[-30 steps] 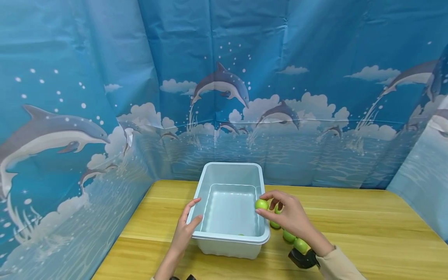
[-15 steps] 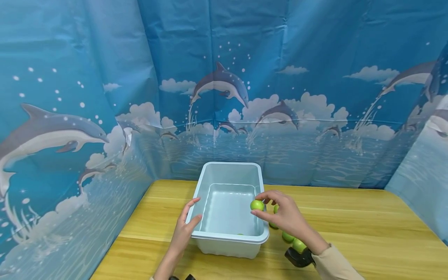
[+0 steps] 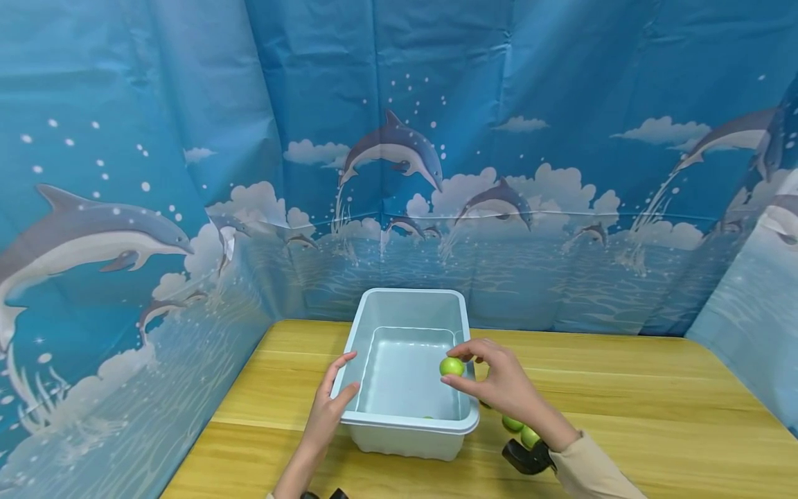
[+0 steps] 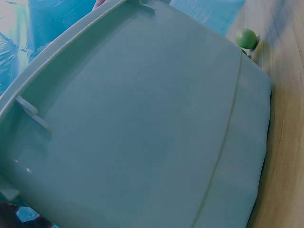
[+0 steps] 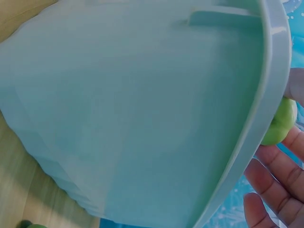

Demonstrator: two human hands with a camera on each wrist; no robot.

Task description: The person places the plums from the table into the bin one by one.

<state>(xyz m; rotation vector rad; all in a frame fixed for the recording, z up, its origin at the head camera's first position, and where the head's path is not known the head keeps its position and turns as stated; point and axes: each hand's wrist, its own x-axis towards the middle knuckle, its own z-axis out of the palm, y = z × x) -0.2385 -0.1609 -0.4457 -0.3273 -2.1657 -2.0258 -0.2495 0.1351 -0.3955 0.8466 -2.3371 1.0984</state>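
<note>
A pale blue-grey plastic bin (image 3: 411, 423) stands on the wooden table in the head view. My left hand (image 3: 330, 402) rests at its left rim, thumb and index finger reaching over the edge. My right hand (image 3: 499, 381) pinches a small round green fruit (image 3: 451, 366) between thumb and fingertips, over the bin's right side. Beyond the rim in the right wrist view, that fruit (image 5: 281, 124) shows between the thumb and fingers. A sliver of another green fruit (image 3: 428, 418) shows inside the bin near its front wall. The bin's outer walls fill most of both wrist views.
Green fruits (image 3: 512, 423) lie on the table (image 3: 623, 409) to the right of the bin, partly hidden by the right forearm. A black wrist strap (image 3: 526, 457) is on the right wrist. A dolphin-print curtain (image 3: 399, 208) surrounds the table at the back and sides.
My right hand has moved a little left with the green fruit, from the bin's right rim to over its inside. My left hand has stayed at the left rim.
</note>
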